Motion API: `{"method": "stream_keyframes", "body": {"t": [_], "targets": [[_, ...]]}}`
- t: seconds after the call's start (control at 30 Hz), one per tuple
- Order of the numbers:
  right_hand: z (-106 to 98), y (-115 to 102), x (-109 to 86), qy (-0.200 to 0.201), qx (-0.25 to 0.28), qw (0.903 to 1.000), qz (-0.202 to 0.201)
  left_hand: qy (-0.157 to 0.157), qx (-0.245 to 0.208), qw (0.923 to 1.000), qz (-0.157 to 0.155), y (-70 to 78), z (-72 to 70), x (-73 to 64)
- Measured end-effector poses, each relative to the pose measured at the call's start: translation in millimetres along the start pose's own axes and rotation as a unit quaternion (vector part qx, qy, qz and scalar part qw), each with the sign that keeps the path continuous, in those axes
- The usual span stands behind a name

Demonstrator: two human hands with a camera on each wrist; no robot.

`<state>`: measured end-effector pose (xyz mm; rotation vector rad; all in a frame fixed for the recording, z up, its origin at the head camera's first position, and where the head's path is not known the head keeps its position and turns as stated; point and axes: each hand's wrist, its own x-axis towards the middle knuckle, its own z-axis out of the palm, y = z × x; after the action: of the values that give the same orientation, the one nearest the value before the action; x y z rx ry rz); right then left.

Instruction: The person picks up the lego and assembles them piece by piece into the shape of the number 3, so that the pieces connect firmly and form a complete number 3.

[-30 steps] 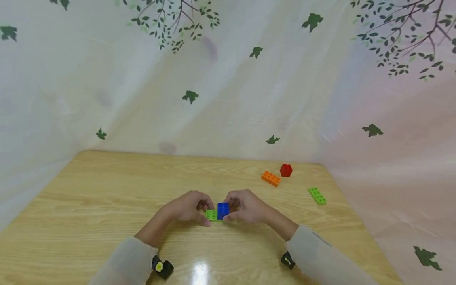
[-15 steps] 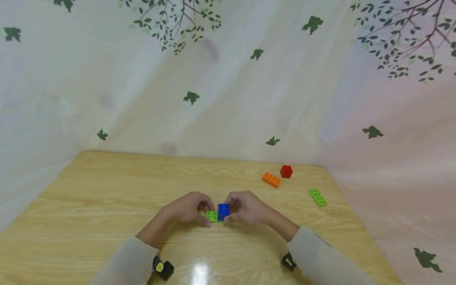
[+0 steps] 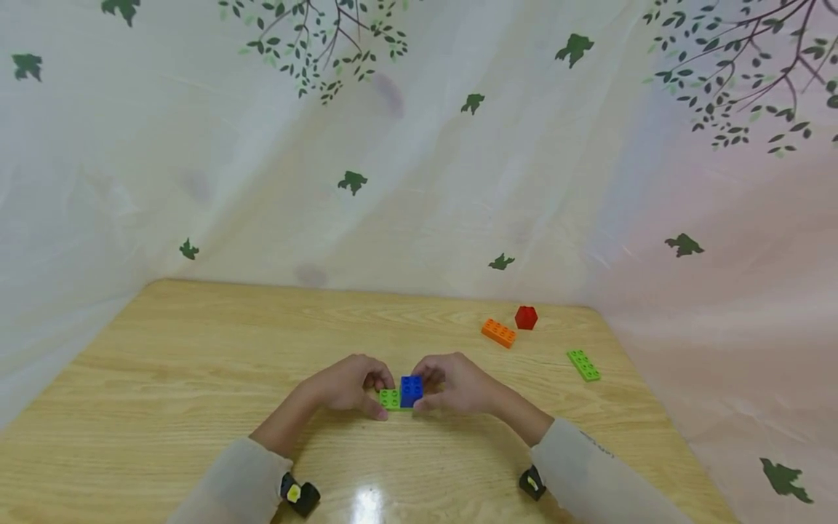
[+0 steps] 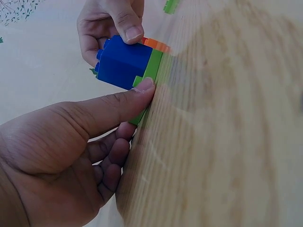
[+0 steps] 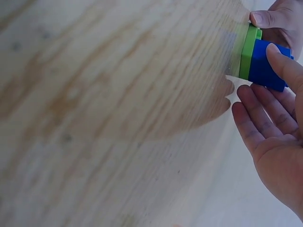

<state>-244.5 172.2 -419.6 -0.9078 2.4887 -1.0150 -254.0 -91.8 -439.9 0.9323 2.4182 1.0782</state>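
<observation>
Near the middle of the pale wooden table, between both hands: a blue brick seated on top of a flat green brick, over its right-hand part. Left part of the green uncovered, with studs uppermost. Blue brick upright, likewise with studs on top.

Pinched at the green brick's left end by the left hand: thumb at the near corner, fingers bent round toward the far side. In the left wrist view, thumb tip laid against the green edge, just beside the blue wall, with smaller fingers folded in toward the palm.

Gripped from the right by the right hand: the blue brick, with thumb at its near corner and fingers at its far side. In the right wrist view, thumb tip on the blue wall, lower fingers only loosely bent.

Farther back to the right, well apart from the hands: an orange brick, studs up, and a red brick just beside its right end; in fairness, too small to tell whether touching. Farther right and nearer, a second flat green piece, studs up.

Behind the table, a light cloth with leafy branches and dark green shapes.
</observation>
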Motion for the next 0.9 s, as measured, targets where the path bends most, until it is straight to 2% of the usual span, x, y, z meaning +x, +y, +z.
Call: {"method": "stream_keyframes", "body": {"t": [0.17,0.4,0.63,0.9], "targets": [[-6.5,1.5,-3.1,0.001,-0.013,0.9999,-0.004,0.001,0.005,1.0000,-0.003,0.3,1.2,0.2],[-20.6,4.4,-6.2,0.024,-0.020,0.9994,-0.017,0.004,0.005,1.0000,-0.003,0.7,0.4,-1.8],[-34.3,15.5,-10.5,0.062,-0.056,0.9965,0.007,0.002,0.004,1.0000,-0.007,1.1,0.0,-2.7],[-50.4,31.5,-16.9,0.104,-0.069,0.9916,0.034,0.003,0.007,0.9999,-0.007,-0.4,-0.1,-1.7]]}}
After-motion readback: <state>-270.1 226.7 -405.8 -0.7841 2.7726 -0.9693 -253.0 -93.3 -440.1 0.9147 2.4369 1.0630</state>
